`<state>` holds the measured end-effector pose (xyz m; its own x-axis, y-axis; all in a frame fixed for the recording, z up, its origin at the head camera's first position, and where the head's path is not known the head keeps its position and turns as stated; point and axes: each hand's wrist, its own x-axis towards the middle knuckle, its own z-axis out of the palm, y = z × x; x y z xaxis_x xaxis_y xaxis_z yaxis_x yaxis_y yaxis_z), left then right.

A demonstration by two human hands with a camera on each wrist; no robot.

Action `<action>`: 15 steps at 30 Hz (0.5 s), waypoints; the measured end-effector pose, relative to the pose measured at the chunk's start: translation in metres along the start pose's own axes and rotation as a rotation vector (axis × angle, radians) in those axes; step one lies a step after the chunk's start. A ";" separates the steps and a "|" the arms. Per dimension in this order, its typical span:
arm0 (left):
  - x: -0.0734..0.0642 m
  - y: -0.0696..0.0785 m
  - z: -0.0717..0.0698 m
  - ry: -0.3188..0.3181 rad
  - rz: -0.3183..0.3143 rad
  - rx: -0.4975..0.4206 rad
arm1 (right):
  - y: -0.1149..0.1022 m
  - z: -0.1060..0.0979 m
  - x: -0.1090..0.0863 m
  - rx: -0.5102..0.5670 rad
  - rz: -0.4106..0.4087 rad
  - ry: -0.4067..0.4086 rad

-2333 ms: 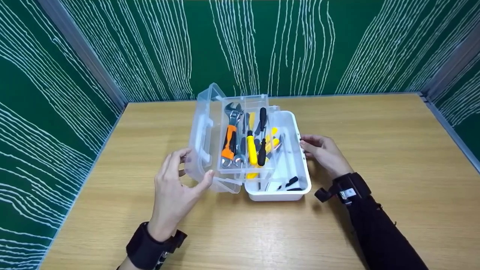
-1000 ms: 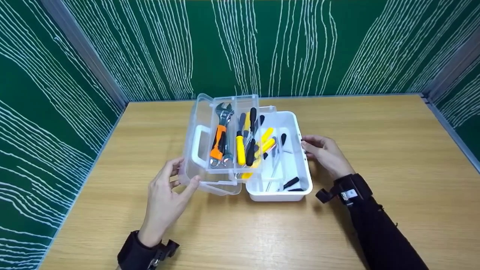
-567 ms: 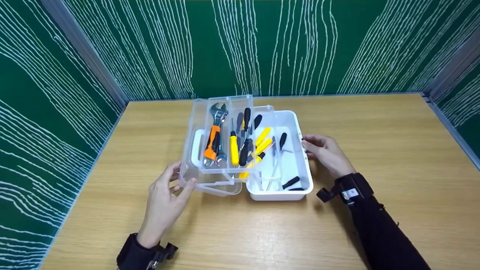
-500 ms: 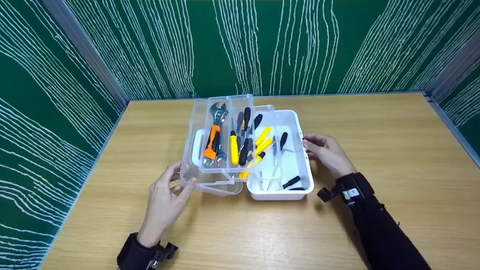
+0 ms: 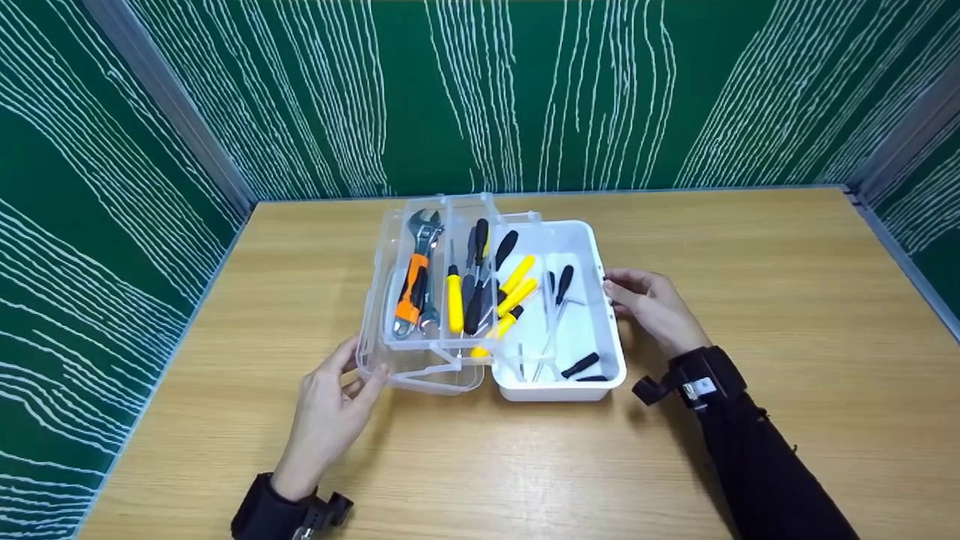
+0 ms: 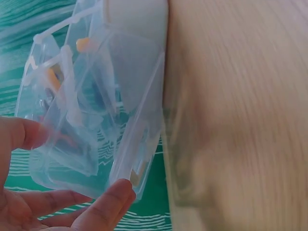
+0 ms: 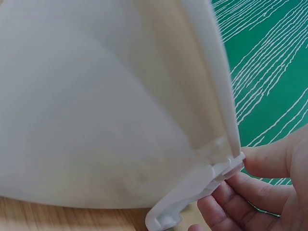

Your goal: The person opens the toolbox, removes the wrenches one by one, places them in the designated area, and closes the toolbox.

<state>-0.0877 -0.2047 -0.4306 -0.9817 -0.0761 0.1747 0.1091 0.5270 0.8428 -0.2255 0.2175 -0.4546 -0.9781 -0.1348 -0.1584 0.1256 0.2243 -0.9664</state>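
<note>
Head view: one white toolbox (image 5: pixel 559 392) on the bench (image 5: pixel 487 465), one clear lid (image 5: pixel 373 319) folded back left; one tray (image 5: pixel 442 345) carries one orange-handled wrench (image 5: pixel 412 289). Yellow handles (image 5: pixel 455 304): at least four, exact count unclear through the plastic. Left hand (image 5: pixel 326 409), half spread, pinches the lid. Left wrist view: thumb (image 6: pixel 33 134) and fingertips (image 6: pixel 120 187) touch it. Right wrist view: right hand (image 7: pixel 262 190), curled in, pinches one white latch (image 7: pixel 190 192).
</note>
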 end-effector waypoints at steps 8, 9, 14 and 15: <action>0.000 -0.004 0.000 -0.012 -0.002 -0.023 | -0.002 0.000 -0.001 -0.007 0.018 0.000; 0.000 -0.004 0.000 -0.012 -0.006 -0.023 | -0.002 0.000 -0.001 -0.006 0.019 -0.001; 0.000 -0.006 0.001 -0.024 -0.049 -0.031 | -0.003 0.000 0.000 -0.012 0.029 -0.002; 0.000 -0.007 0.001 -0.028 -0.059 -0.032 | -0.003 0.000 0.000 -0.012 0.031 -0.002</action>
<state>-0.0888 -0.2072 -0.4370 -0.9905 -0.0822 0.1103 0.0555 0.4954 0.8669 -0.2260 0.2170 -0.4518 -0.9734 -0.1295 -0.1889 0.1541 0.2399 -0.9585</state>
